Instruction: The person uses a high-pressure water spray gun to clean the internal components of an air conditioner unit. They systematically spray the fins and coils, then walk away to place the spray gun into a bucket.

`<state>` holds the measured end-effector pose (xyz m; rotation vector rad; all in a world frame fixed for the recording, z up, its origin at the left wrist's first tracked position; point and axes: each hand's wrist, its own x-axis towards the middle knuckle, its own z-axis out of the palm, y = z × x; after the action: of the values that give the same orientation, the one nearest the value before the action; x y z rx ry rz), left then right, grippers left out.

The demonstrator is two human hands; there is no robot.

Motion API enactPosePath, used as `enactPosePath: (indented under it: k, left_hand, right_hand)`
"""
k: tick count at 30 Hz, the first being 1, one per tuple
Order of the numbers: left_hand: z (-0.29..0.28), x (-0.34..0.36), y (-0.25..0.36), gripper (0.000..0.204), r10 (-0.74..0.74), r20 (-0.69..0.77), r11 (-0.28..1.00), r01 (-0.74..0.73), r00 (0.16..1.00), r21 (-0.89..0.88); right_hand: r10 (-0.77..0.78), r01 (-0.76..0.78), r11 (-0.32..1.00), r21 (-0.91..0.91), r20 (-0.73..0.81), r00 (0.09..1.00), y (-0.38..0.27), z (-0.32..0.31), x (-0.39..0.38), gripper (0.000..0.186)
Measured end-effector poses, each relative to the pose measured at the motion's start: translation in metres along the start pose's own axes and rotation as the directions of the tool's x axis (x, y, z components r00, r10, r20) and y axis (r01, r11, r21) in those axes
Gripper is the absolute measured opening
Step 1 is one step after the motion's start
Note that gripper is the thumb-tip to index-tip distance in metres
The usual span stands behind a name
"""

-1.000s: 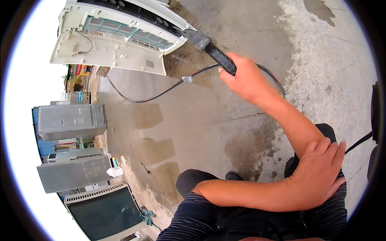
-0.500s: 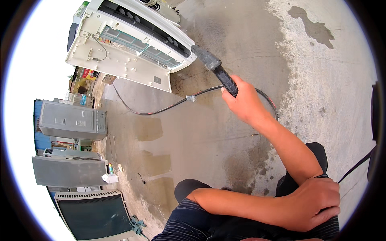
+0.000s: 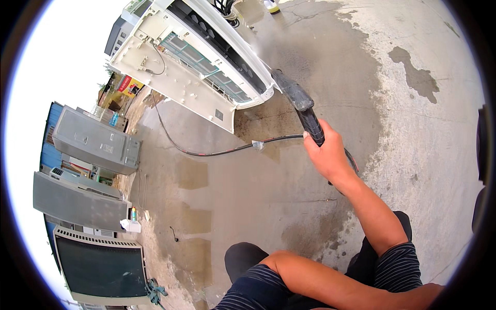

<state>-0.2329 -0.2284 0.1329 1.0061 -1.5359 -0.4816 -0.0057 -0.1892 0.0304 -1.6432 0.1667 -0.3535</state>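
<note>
My right hand (image 3: 329,154) is wrapped round the black grip of a spray gun (image 3: 295,95). The gun's nozzle points up and left, close to the end of a white indoor air conditioner unit (image 3: 254,57). A faint mist hangs by the unit's long edge, near the nozzle. The unit's front panel (image 3: 191,98) is swung open, showing greenish filters (image 3: 199,61) and a dark slot. A black hose (image 3: 217,153) runs across the wet floor and passes behind my right hand. My left forearm (image 3: 341,279) crosses low over my lap; its hand is beyond the lower edge.
Along the left stand grey appliance cabinets (image 3: 95,139) and a dark-fronted unit (image 3: 101,263). A white bottle (image 3: 130,226) stands beside them. Wet concrete (image 3: 248,191) spreads ahead, with a drier pale strip (image 3: 413,139) at the right. A yellow-based bottle (image 3: 272,6) is at the far edge.
The view has shifted, and the air conditioner and spray gun appear further right and lower. Mist now shows near the nozzle. My left hand has slipped out of the picture.
</note>
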Motion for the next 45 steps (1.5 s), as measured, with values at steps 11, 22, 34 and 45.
enactPosePath:
  k: [11,22,34,45]
  left_hand:
    - [0.01,-0.035,-0.011,0.024,-0.109,-0.064,0.984,0.099,0.992,-0.147]
    - [0.046,-0.08,-0.027,0.022,-0.269,-0.095,0.934,0.235,0.958,-0.271]
    - [-0.068,-0.225,0.027,0.017,-0.537,-0.252,0.806,0.578,0.805,0.127]
    - [-0.083,-0.244,0.03,0.021,-0.626,-0.352,0.731,0.681,0.696,0.048]
  right_hand:
    - [-0.125,0.123,0.992,0.041,0.036,0.992,-0.038,0.017,0.026,0.026]
    - [-0.367,0.369,0.922,0.119,-0.037,0.929,-0.037,0.02,0.009,0.026]
    - [-0.538,0.539,0.842,-0.015,-0.089,0.838,-0.068,0.032,-0.038,0.035]
    - [-0.515,0.517,0.856,0.002,-0.094,0.852,-0.095,0.025,-0.055,0.033]
